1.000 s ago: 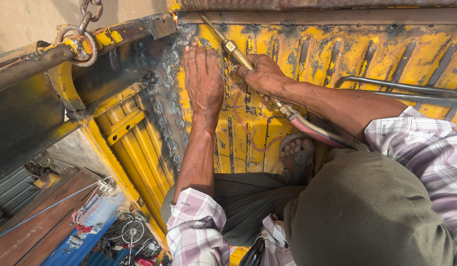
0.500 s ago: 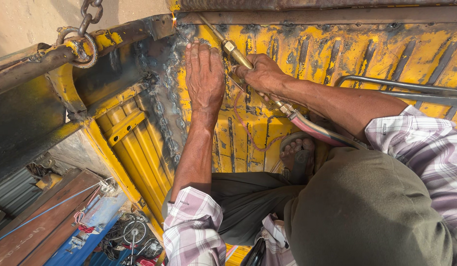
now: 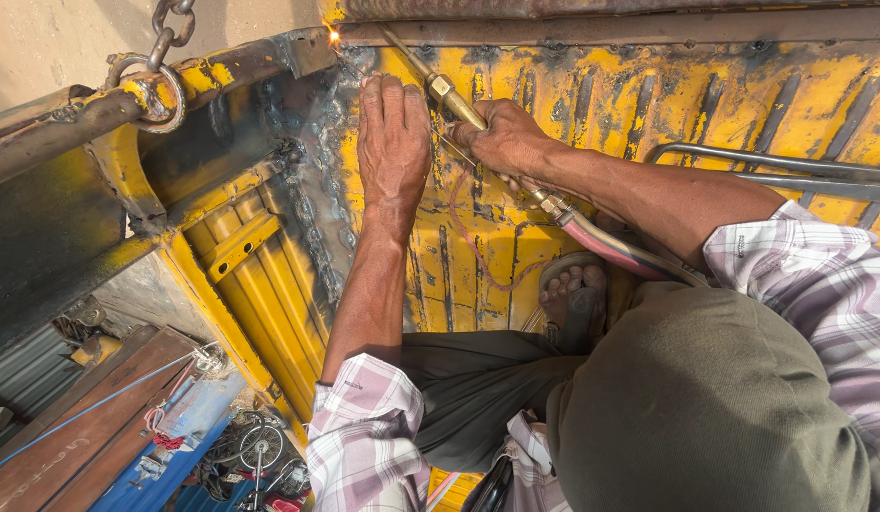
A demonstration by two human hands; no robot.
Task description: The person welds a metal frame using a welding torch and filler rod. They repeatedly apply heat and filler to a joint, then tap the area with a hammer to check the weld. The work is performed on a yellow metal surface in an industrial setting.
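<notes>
My right hand [image 3: 504, 142] is shut on a brass gas torch [image 3: 446, 91]. Its thin nozzle points up and left towards a small bright flame [image 3: 332, 38] at the corner seam of a yellow ribbed metal panel [image 3: 591, 104]. A pink hose [image 3: 615, 248] runs from the torch back under my right forearm. My left hand [image 3: 392, 140] lies flat, fingers together, on the scorched grey part of the panel just left of the torch. A thin wire [image 3: 456, 152] shows between the two hands; whether the left hand holds it is unclear.
A chain with a ring [image 3: 160, 81] hangs from the yellow frame bar at upper left. Grey metal rods [image 3: 762, 166] lie along the panel at right. A sandalled foot [image 3: 572, 299] rests on the panel. Rusty beams [image 3: 89, 427] and scattered tools [image 3: 255, 455] lie below left.
A small bright flame now shows at the corner seam by the torch tip. Both hands have stayed almost where they were.
</notes>
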